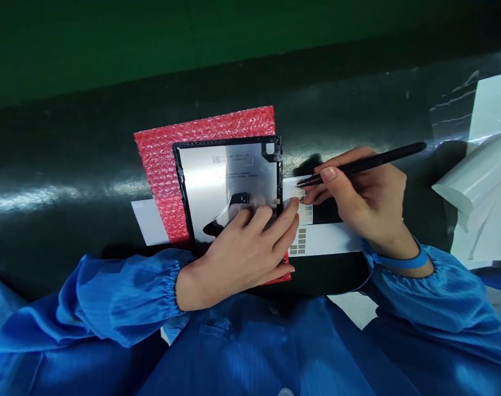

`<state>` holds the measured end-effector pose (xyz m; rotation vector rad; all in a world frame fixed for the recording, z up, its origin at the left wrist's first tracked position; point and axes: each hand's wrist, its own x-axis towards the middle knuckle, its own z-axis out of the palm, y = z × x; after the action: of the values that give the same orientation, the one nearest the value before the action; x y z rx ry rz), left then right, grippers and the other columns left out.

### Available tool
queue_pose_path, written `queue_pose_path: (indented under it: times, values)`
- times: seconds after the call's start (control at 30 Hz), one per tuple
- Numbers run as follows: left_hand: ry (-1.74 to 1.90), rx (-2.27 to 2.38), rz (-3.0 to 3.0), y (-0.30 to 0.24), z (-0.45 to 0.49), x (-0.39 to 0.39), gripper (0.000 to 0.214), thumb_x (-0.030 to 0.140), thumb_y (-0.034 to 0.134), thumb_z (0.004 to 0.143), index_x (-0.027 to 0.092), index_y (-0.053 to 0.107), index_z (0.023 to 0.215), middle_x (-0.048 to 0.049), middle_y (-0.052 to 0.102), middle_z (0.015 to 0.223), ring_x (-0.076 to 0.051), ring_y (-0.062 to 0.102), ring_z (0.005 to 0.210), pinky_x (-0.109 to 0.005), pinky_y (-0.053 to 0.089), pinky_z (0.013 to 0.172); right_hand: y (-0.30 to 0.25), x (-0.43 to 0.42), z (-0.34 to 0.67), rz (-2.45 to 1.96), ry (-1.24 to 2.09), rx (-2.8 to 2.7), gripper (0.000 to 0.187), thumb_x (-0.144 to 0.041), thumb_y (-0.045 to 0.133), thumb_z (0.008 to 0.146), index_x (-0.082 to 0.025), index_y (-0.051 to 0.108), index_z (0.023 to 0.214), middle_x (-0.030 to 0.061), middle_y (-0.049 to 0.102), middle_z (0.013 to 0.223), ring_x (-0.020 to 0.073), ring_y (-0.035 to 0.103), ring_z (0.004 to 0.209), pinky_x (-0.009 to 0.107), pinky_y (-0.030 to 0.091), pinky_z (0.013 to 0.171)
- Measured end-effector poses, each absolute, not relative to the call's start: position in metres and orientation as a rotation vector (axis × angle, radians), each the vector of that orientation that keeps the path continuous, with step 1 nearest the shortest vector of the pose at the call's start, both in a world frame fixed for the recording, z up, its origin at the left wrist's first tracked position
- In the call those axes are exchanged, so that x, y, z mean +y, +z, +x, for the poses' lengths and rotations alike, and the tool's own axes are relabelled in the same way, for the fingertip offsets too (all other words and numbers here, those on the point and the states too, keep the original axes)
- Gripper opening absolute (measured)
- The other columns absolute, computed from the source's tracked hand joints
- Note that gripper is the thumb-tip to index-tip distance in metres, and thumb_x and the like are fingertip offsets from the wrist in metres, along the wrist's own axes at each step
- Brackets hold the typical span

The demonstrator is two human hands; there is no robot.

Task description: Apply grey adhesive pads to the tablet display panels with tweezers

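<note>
A display panel (209,170) with a silver back and black frame lies on red bubble wrap (155,170). My left hand (250,247) rests over its lower right part, fingers stretched toward the right edge and a small sticker sheet (308,214). A black flex cable (238,199) shows just above my fingers. My right hand (361,192) grips black tweezers (369,162) like a pen. Their tips are over the sticker sheet, right of the panel. Whether the tips hold a sticker is too small to tell.
Under the sticker sheet lies a white strip with small grey-brown squares (302,242). White paper (149,223) sticks out left of the bubble wrap. Clear film and white sheets (477,176) lie at the far right of the dark table mat (89,165). A blue band circles my right wrist.
</note>
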<state>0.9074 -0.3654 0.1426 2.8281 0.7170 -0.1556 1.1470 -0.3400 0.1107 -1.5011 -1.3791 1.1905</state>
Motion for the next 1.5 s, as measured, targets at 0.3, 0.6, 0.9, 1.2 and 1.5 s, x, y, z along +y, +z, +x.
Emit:
queue_pose_path:
  times: [0.3,0.6,0.9,1.2,1.5]
  values:
    - [-0.166,0.733,2.830,0.143,0.907,-0.369,0.080,0.064,0.053,0.115,0.005,0.054,0.169,-0.0200,0.044,0.180,-0.035,0.060,0.118,-0.045,0.057,0.086,0.115,-0.334,1.149,-1.500,1.276,-1.381,0.022,-0.050,0.083,0.102,-0.029,0.080,0.101,-0.0001,0.080,0.077,0.0208,0.081,0.065,0.035,0.069,0.056]
    - [-0.159,0.740,2.834,0.142,0.907,-0.368,0.079,0.063,0.054,0.114,0.006,0.053,0.170,-0.0190,0.045,0.180,-0.035,0.059,0.119,-0.045,0.056,0.087,0.113,-0.326,1.149,-1.482,1.382,-1.325,0.025,-0.052,0.083,0.102,-0.029,0.078,0.096,-0.0011,0.081,0.072,0.0195,0.080,0.060,0.033,0.068,0.055]
    - [-0.050,0.729,2.821,0.153,0.900,-0.376,0.068,0.055,0.056,0.116,0.010,0.056,0.167,-0.0237,0.046,0.178,-0.036,0.062,0.129,-0.047,0.054,0.100,0.133,-0.340,1.133,-1.490,1.160,-1.115,0.015,-0.038,0.087,0.100,-0.027,0.082,0.091,0.0029,0.083,0.075,0.0228,0.080,0.057,0.034,0.068,0.052]
    - [-0.112,0.922,2.781,0.167,0.849,-0.390,0.065,0.046,0.064,0.111,0.001,0.059,0.159,-0.0111,0.079,0.089,-0.027,0.076,0.079,-0.044,0.057,0.095,0.146,-0.333,1.034,-1.410,1.318,-1.161,0.014,-0.036,0.082,0.103,-0.028,0.080,0.093,-0.0004,0.084,0.076,0.0225,0.086,0.068,0.033,0.075,0.063]
    - [-0.179,0.791,2.721,0.142,0.830,-0.366,0.098,0.071,0.075,0.100,-0.004,0.057,0.161,-0.0077,0.080,0.075,-0.026,0.075,0.066,-0.057,0.045,0.127,0.120,-0.318,1.003,-1.475,1.417,-1.271,0.022,-0.048,0.081,0.104,-0.027,0.077,0.099,-0.0013,0.084,0.078,0.0178,0.085,0.069,0.028,0.074,0.067]
